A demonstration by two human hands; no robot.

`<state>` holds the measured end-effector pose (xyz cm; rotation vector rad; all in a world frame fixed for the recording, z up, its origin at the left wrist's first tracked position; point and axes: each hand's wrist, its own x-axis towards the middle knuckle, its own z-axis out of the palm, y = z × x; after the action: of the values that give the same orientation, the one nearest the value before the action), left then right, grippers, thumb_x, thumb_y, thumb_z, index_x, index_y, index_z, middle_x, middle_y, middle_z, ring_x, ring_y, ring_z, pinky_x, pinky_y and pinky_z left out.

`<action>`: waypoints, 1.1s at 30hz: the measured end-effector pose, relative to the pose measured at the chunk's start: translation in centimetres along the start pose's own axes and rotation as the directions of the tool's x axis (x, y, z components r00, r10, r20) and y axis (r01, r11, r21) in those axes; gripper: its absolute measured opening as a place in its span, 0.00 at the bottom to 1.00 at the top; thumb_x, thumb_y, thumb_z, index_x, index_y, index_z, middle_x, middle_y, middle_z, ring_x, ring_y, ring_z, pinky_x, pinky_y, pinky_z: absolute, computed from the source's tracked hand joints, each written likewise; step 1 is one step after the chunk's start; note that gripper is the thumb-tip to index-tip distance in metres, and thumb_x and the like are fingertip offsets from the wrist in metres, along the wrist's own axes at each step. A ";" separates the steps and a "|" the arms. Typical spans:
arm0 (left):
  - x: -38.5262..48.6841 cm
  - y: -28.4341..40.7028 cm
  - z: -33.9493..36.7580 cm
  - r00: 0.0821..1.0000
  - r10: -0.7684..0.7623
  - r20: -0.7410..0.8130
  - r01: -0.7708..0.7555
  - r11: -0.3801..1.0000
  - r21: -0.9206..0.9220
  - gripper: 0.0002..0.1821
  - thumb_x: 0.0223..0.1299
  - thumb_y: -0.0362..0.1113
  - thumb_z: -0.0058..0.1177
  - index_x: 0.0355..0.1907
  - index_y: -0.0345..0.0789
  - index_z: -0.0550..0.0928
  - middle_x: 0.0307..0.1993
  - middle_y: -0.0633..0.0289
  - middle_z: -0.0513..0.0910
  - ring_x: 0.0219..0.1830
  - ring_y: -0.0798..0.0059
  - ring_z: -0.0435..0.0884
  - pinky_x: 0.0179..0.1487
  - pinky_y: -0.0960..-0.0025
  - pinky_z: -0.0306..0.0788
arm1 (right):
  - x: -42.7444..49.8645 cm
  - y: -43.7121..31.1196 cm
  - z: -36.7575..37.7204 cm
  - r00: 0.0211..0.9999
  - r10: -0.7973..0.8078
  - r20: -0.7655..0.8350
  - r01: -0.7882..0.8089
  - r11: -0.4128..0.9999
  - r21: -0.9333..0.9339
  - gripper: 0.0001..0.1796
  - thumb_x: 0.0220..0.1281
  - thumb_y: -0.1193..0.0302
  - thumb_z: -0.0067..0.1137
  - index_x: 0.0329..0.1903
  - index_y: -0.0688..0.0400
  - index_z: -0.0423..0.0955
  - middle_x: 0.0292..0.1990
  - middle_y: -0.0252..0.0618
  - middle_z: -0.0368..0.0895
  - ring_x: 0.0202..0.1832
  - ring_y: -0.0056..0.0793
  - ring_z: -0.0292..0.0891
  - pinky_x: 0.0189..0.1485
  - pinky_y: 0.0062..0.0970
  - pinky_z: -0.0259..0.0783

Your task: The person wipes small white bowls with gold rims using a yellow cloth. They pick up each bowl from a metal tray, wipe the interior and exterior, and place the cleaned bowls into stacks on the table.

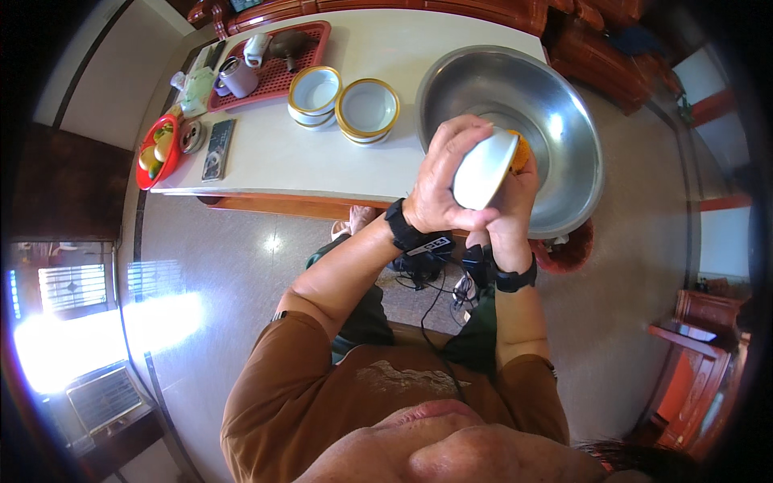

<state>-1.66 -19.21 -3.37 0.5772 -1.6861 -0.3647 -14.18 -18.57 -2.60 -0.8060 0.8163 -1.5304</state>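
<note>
My left hand (433, 181) is wrapped around the outside of a white bowl (483, 172) with a gold rim, which is tipped on its side. At the bowl's mouth my right hand (513, 205) holds an orange scrubbing sponge (520, 151), partly hidden by the bowl and fingers. Both hands are over the near left part of a large stainless steel basin (570, 181). To the left, two short stacks of similar gold-rimmed bowls, a left stack (314, 99) and a right stack (367, 115), stand on the white table (290, 160).
A red perforated tray (275, 84) carries a lilac mug (238, 78), a white cup (256, 49) and a dark teapot (290, 47). A red fruit basket (172, 163) and a phone (218, 151) sit near the table's left end. Black cables (432, 284) hang below my wrists.
</note>
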 end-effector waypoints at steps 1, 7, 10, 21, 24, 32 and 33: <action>-0.2 0.0 0.2 0.998 0.052 -0.037 -0.051 0.998 0.045 0.52 0.42 0.63 0.68 0.64 0.29 0.67 0.59 0.41 0.68 0.60 0.49 0.70 0.63 0.54 0.64 | -0.2 -0.3 0.0 0.996 0.081 0.035 -0.083 0.993 0.081 0.15 0.61 0.77 0.61 0.49 0.61 0.70 0.43 0.37 0.79 0.44 0.25 0.79 0.47 0.24 0.77; 0.0 -0.1 0.4 0.999 -0.047 -0.021 0.044 0.988 -0.146 0.52 0.44 0.59 0.70 0.65 0.31 0.62 0.60 0.43 0.67 0.62 0.52 0.69 0.64 0.55 0.64 | 0.6 -0.7 -0.5 0.999 0.046 -0.015 -0.045 0.999 0.017 0.18 0.60 0.80 0.60 0.52 0.64 0.69 0.46 0.40 0.78 0.47 0.28 0.78 0.51 0.27 0.76; 0.4 0.3 0.1 0.925 -0.372 0.073 0.361 0.805 -0.470 0.50 0.47 0.59 0.68 0.65 0.32 0.60 0.60 0.47 0.67 0.63 0.59 0.67 0.65 0.59 0.63 | 0.8 0.1 -1.0 0.968 -0.240 -0.072 0.220 0.952 -0.210 0.19 0.59 0.82 0.60 0.52 0.65 0.68 0.47 0.40 0.77 0.49 0.28 0.76 0.55 0.28 0.74; -0.6 0.8 1.1 0.911 -0.407 -0.061 0.317 0.789 -0.527 0.55 0.51 0.65 0.63 0.70 0.30 0.56 0.63 0.54 0.68 0.65 0.67 0.67 0.68 0.63 0.60 | 0.3 0.2 0.3 0.999 -0.039 0.014 0.039 0.999 -0.008 0.20 0.61 0.81 0.60 0.54 0.63 0.66 0.48 0.38 0.77 0.50 0.26 0.75 0.56 0.27 0.71; -0.5 0.5 1.2 0.955 -0.284 -0.080 0.219 0.864 -0.453 0.52 0.50 0.60 0.67 0.68 0.29 0.60 0.60 0.53 0.69 0.63 0.66 0.67 0.67 0.64 0.60 | 0.4 -0.2 -0.1 0.999 -0.012 0.043 0.011 1.000 0.025 0.19 0.60 0.81 0.60 0.53 0.63 0.67 0.47 0.38 0.77 0.49 0.26 0.76 0.54 0.27 0.72; -0.6 0.7 0.5 0.834 -0.551 0.007 0.472 0.707 -0.526 0.27 0.55 0.40 0.62 0.54 0.30 0.70 0.42 0.62 0.76 0.44 0.77 0.74 0.50 0.71 0.73 | 0.9 0.0 -1.3 0.916 -0.397 -0.050 0.353 0.860 -0.369 0.22 0.57 0.87 0.58 0.54 0.64 0.67 0.50 0.41 0.75 0.52 0.27 0.74 0.59 0.31 0.71; -0.7 0.7 0.7 0.811 -0.585 -0.026 0.475 0.684 -0.554 0.26 0.56 0.38 0.60 0.54 0.30 0.70 0.41 0.63 0.76 0.42 0.78 0.74 0.49 0.71 0.73 | 0.8 0.1 -1.0 0.937 -0.346 -0.044 0.326 0.913 -0.245 0.22 0.58 0.86 0.58 0.54 0.64 0.67 0.50 0.41 0.75 0.52 0.27 0.74 0.59 0.31 0.72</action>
<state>-2.36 -18.29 -3.69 0.6575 -1.1101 -1.1247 -15.11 -19.30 -3.15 -1.1050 0.9724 -1.8048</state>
